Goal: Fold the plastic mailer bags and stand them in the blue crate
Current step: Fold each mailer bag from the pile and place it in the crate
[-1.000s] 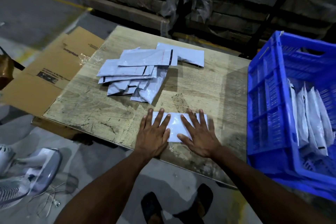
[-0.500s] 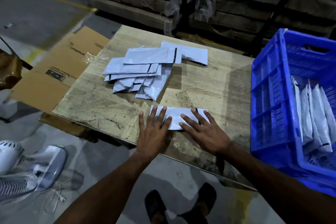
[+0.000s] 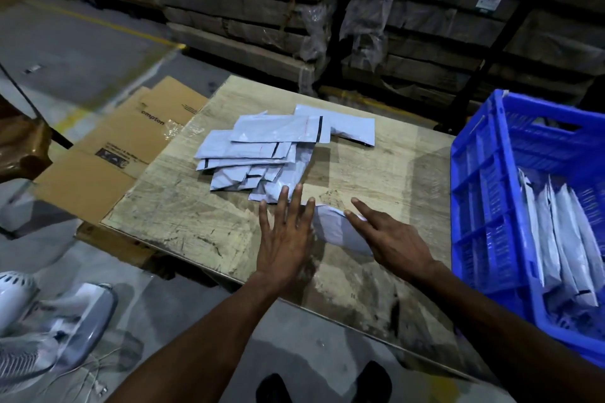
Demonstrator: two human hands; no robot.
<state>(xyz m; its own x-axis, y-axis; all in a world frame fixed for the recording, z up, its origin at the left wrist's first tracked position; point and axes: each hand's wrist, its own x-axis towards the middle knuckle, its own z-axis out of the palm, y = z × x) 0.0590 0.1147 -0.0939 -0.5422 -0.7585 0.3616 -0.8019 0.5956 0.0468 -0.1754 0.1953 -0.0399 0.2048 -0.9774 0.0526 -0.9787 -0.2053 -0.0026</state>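
A white mailer bag [image 3: 334, 227], folded over, lies on the wooden board [image 3: 183, 216] near its front edge. My left hand [image 3: 284, 239] lies flat with straight fingers, its right side against the bag's left end. My right hand [image 3: 389, 240] covers the bag's right part with straight fingers pointing up-left. A loose pile of flat mailer bags [image 3: 268, 154] lies farther back on the board. The blue crate [image 3: 484, 206] stands at the right with several folded bags [image 3: 563, 239] upright inside.
Flattened cardboard [image 3: 114, 154] lies left of the board. A white fan [image 3: 42, 330] lies on the floor at lower left. Wrapped stacks of boxes [image 3: 262, 10] fill the back. My feet [image 3: 327, 383] show below the board's front edge.
The bag under my hands has become shorter and bunched. My hands have come closer together, the left sliding forward and the right turning its fingers up-left over the bag.
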